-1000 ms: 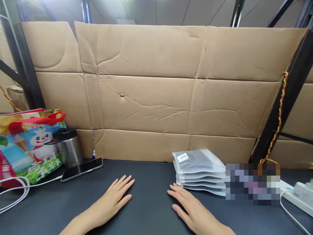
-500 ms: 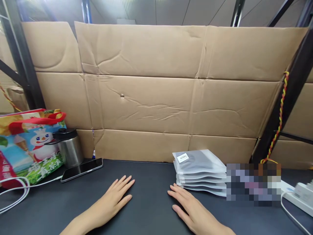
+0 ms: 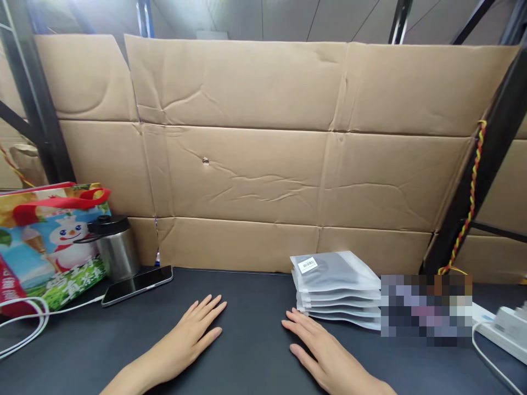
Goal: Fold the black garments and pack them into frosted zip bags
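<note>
My left hand [image 3: 192, 336] lies flat on the dark tabletop [image 3: 251, 351], fingers stretched out and holding nothing. On the right, my right hand [image 3: 319, 351] rests palm down with its fingers extended, also holding nothing. Just beyond its fingertips sits a stack of several frosted plastic zip bags [image 3: 335, 288]; whether the fingers touch the lowest bag I cannot tell. The top bag carries a white barcode label [image 3: 308, 265] and has something dark inside.
At the left stand a colourful snowman-print bag [image 3: 39, 247] and a steel flask [image 3: 119, 249], with a phone [image 3: 138, 285] on a white cable before them. To the right are a pixelated patch and a white power strip [image 3: 504, 332]. A cardboard wall [image 3: 247, 164] closes the back.
</note>
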`<state>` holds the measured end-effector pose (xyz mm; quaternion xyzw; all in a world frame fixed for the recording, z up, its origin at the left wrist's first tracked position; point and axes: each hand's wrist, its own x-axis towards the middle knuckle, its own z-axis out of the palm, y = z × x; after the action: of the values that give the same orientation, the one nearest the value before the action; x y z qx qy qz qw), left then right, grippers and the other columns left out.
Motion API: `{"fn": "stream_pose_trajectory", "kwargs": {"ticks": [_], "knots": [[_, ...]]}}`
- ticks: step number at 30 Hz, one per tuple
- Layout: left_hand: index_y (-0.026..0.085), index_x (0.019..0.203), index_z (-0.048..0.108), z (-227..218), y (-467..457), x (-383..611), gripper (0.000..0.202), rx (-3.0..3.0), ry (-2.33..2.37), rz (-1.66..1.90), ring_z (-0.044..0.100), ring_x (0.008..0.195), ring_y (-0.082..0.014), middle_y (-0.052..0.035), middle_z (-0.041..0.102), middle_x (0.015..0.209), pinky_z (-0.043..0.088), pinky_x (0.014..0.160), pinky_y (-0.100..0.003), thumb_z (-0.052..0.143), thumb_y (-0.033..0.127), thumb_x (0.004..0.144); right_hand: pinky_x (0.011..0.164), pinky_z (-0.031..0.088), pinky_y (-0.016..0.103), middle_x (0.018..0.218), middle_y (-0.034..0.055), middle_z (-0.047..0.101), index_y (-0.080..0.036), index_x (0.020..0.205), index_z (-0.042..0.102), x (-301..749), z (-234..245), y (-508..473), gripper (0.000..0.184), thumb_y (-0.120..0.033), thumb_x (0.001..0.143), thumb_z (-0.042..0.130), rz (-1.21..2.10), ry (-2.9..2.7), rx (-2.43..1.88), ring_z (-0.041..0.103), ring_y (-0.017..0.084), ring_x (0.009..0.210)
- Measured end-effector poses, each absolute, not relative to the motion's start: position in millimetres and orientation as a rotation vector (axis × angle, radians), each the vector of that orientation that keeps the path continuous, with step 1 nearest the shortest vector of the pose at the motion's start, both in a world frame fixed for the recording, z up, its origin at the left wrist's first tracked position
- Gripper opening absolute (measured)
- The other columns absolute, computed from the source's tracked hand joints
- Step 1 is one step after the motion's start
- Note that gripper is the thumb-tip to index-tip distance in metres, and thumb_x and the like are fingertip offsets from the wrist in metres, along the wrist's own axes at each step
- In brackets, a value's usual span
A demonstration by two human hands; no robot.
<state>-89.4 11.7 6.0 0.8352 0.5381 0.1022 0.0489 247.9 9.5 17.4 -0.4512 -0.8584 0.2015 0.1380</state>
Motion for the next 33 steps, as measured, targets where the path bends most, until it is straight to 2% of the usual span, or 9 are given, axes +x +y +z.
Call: {"fn": "stream_pose_trajectory", "kwargs": {"ticks": [11, 18, 33], "knots": [[0.035, 0.145, 0.022, 5.7, 11.5, -89.0, 0.049, 2.516, 1.642, 0.274, 0.016, 0.138, -0.0269, 0.0024, 0.020, 0.152, 0.019, 0.111, -0.050, 0.031, 0.047, 0.098, 0.113, 0.022, 0.036, 0.149, -0.0005, 0.031, -0.027, 0.138, 0.041, 248.8, 17.4, 9.7, 0.050, -0.048, 0.094, 0.033, 0.592, -2.481, -1.303, 0.025, 0.020, 0.137], [0.036, 0.144, 0.026, 5.0, 12.6, -90.4, 0.048, 2.567, 1.635, 0.339, 0.022, 0.137, -0.0278, 0.0019, 0.026, 0.150, 0.023, 0.110, -0.049, 0.037, 0.045, 0.098, 0.113, 0.022, 0.036, 0.149, 0.0003, 0.031, -0.025, 0.138, 0.041, 248.2, 18.1, 9.7, 0.050, -0.048, 0.094, 0.033, 0.586, -2.486, -1.291, 0.025, 0.020, 0.137], [0.036, 0.144, 0.025, 7.1, 12.1, -88.3, 0.048, 2.530, 1.643, 0.316, 0.019, 0.138, -0.0271, 0.0022, 0.023, 0.151, 0.020, 0.111, -0.049, 0.034, 0.046, 0.098, 0.113, 0.022, 0.036, 0.149, 0.0004, 0.031, -0.026, 0.138, 0.041, 248.7, 20.9, 8.6, 0.050, -0.049, 0.095, 0.032, 0.596, -2.487, -1.293, 0.025, 0.020, 0.137]]}}
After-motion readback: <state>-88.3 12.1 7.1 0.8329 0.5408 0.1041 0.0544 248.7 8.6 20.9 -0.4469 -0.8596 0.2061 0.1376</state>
